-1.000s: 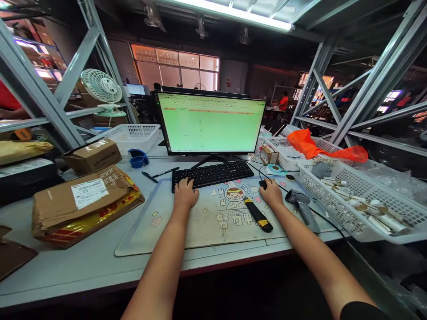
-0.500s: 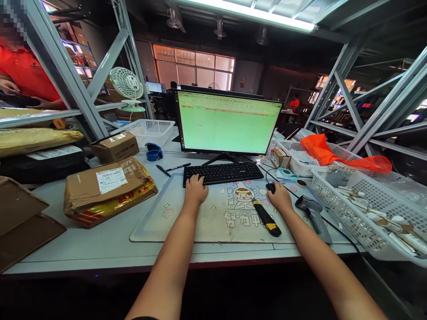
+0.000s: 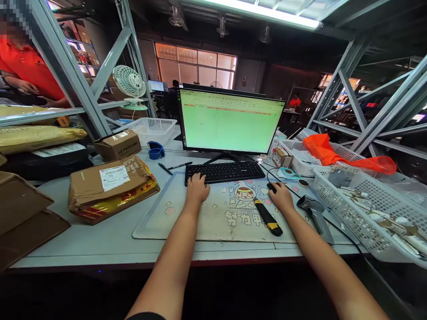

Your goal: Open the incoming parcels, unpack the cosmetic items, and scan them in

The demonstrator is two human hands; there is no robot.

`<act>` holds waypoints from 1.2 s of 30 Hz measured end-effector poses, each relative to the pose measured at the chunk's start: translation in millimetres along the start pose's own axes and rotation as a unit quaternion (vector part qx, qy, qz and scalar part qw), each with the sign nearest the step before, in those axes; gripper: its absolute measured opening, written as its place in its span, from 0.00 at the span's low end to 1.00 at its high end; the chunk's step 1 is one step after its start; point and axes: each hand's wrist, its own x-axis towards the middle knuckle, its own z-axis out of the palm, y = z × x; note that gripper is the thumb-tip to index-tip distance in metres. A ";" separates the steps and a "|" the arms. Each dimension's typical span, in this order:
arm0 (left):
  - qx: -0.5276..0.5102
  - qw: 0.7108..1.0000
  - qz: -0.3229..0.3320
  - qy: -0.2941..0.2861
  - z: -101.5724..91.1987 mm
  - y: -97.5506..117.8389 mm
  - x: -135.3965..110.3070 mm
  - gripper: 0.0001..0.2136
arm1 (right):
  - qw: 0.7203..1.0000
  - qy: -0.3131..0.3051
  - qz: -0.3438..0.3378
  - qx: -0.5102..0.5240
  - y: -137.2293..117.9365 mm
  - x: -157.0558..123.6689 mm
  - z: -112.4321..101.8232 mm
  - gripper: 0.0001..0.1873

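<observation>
My left hand (image 3: 198,188) rests on the left end of the black keyboard (image 3: 230,171), its fingers stretched over the keys and holding nothing. At the right, my right hand (image 3: 282,195) is wrapped over a black computer mouse (image 3: 271,188) on the printed desk mat (image 3: 213,222). Just left of that forearm lies a black and yellow utility knife (image 3: 267,217). On its other side is a grey barcode scanner (image 3: 315,215) with a cable. Behind the keyboard the monitor (image 3: 230,122) shows a green spreadsheet with small, unreadable text.
An opened cardboard box (image 3: 113,186) and a smaller carton (image 3: 118,145) sit at left, near a blue tape roll (image 3: 155,150) and a pen (image 3: 180,166). White baskets (image 3: 363,222) line the right side. Metal shelf posts flank the desk. A person in red (image 3: 33,66) is at far left.
The whole view has shifted slightly to the right and down in places. Both hands stay on the keyboard and the mouse; nothing on the desk has visibly moved.
</observation>
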 end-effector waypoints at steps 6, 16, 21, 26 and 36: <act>-0.001 1.000 -0.001 0.002 -1.6 1.5 -0.8 0.27 | 1.000 0.001 -0.001 0.003 -1.4 1.6 -1.0 0.26; 0.000 1.000 0.001 0.006 -1.3 1.5 -1.5 0.27 | 1.000 -0.003 0.006 0.003 -5.1 0.4 -4.4 0.25; -0.001 1.000 -0.002 0.006 -0.6 0.8 -1.2 0.27 | 1.000 -0.005 0.019 0.001 -5.8 -0.5 -6.9 0.25; -0.002 1.000 0.002 0.005 -0.7 0.3 -1.0 0.27 | 1.000 -0.007 0.016 0.003 -6.5 -0.5 -8.0 0.23; -0.008 1.000 -0.002 0.006 -0.6 0.3 -1.5 0.26 | 1.000 -0.002 0.014 0.008 -3.6 -1.7 -3.9 0.25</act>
